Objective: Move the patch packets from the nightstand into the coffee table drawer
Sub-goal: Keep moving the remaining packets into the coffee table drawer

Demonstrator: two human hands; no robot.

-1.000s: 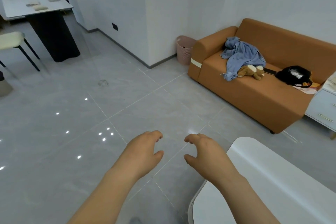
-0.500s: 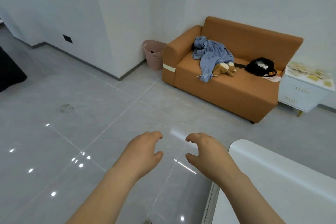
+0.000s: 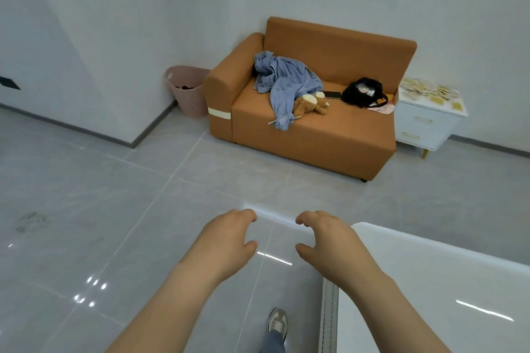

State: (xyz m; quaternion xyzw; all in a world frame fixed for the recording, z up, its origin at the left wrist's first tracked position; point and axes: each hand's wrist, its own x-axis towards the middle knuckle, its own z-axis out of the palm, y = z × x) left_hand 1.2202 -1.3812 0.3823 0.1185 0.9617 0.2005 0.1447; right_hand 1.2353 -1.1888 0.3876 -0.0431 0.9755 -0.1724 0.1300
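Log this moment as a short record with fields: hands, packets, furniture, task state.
left hand: loosely curled, holds nothing
right hand: loosely curled, holds nothing, beside the white table
packets: scattered on the nightstand, beside the sofa
sofa: carries a blue shirt, a stuffed toy, a black bag
task state: no packet picked up yet

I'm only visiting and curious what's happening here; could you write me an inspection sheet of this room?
Surface: white nightstand beside the sofa, top strewn with patch packets.
Job's things: patch packets lying on the nightstand; coffee table at lower right, drawer not visible.
Clutter: blue garment, stuffed toy and black bag on the sofa.
Hands: left hand and right hand empty, fingers loosely curled.
Cables: nothing seen.
Surroundings: grey tiled floor, pink basket by the wall, white walls.
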